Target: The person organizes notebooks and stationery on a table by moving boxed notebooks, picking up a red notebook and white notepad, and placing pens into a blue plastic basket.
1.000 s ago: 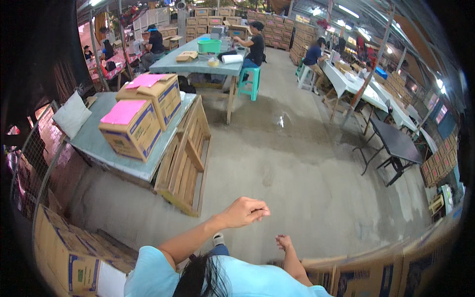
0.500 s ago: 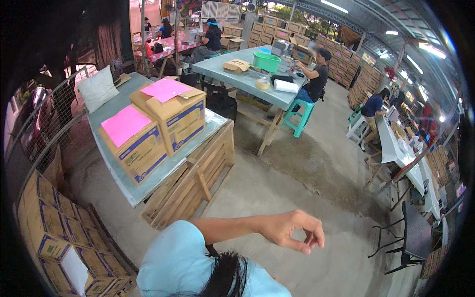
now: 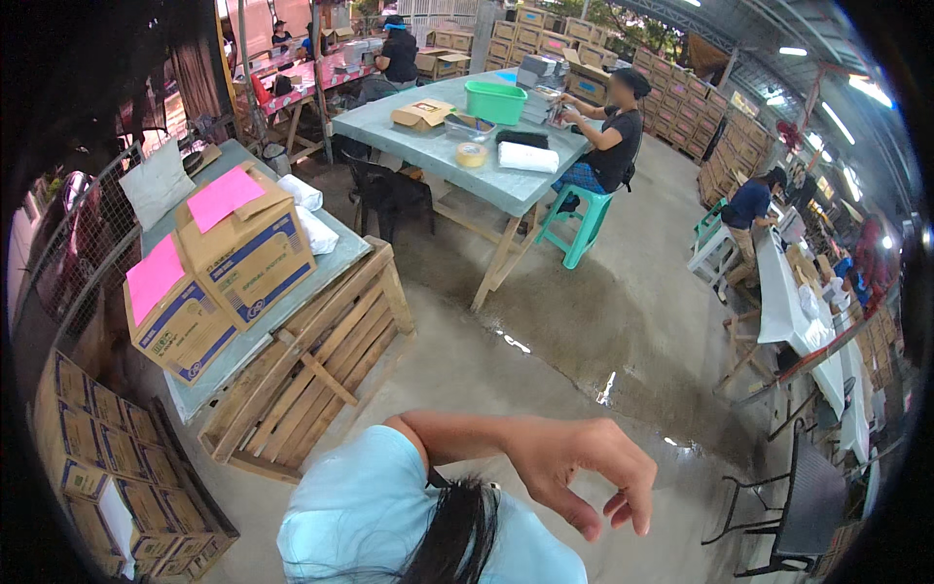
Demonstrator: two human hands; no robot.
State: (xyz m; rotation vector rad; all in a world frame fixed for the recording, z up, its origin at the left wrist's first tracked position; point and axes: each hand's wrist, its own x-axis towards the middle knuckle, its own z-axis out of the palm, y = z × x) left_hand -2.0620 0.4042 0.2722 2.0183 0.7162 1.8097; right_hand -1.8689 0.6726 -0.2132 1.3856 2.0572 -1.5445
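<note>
My left hand (image 3: 589,477) hangs in the air in front of my body, over the concrete floor, at the end of a bent forearm that leaves a light blue sleeve (image 3: 355,487). Its fingers curl loosely, with a gap between thumb and fingertips, and nothing is held. My right hand does not show. Left of the hand, well apart from it, two cardboard boxes (image 3: 251,258) stand on a grey-topped table (image 3: 219,375). Pink sheets (image 3: 224,197) lie on both boxes. White wrapped bundles (image 3: 316,232) lie beside them.
Closest to the arm is a wooden slatted crate (image 3: 316,375) below the table edge. Ahead, a person (image 3: 618,136) sits on a green stool (image 3: 576,229) at a table with a green tub (image 3: 494,102). Stacked boxes (image 3: 117,453) fill the lower left; a dark chair (image 3: 808,492) stands right.
My view has turned, so the boxes and tables sit further left. My left hand shows larger and slightly lower, its thumb now further from the fingertips. More white bundles show behind the boxes.
</note>
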